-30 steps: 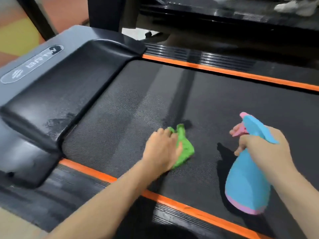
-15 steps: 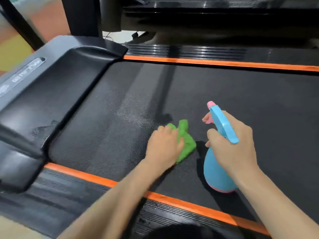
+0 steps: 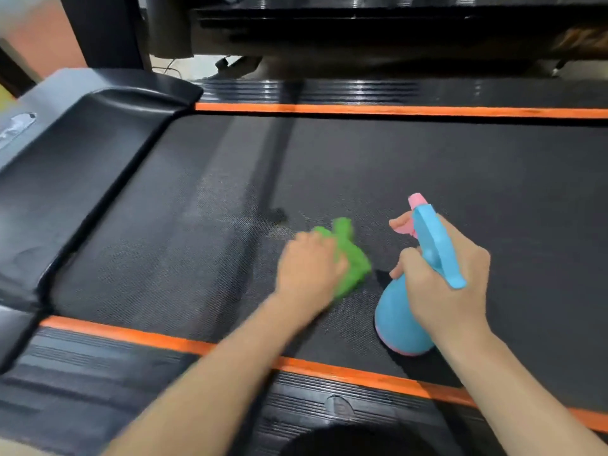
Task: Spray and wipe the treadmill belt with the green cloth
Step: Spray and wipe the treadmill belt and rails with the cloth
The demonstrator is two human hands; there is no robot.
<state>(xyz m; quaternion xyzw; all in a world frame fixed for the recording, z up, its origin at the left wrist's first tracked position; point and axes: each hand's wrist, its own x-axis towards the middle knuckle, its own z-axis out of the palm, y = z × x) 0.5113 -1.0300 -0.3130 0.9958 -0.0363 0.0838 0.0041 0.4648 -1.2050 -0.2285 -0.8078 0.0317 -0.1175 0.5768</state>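
The black textured treadmill belt (image 3: pixel 427 166) fills the middle of the view. My left hand (image 3: pixel 307 269) presses the crumpled green cloth (image 3: pixel 352 258) flat on the belt near its front edge; part of the cloth sticks out past my fingers to the right. Just right of it, my right hand (image 3: pixel 447 281) grips the neck of a blue spray bottle (image 3: pixel 399 319) with a pink nozzle and pink base. The bottle is upright, nozzle pointing left and away, with a finger on the pink trigger. A faint wet sheen shows on the belt left of the cloth.
Orange stripes (image 3: pixel 394 110) border the belt on the far and near sides, with ribbed black side rails (image 3: pixel 329 409) beyond them. The black motor cover (image 3: pixel 75 166) rises at the left end. Another dark machine frame (image 3: pixel 329 37) stands behind.
The spray bottle and my right hand have come left, close beside the cloth. My left hand has stayed on the cloth at about the same spot on the belt.
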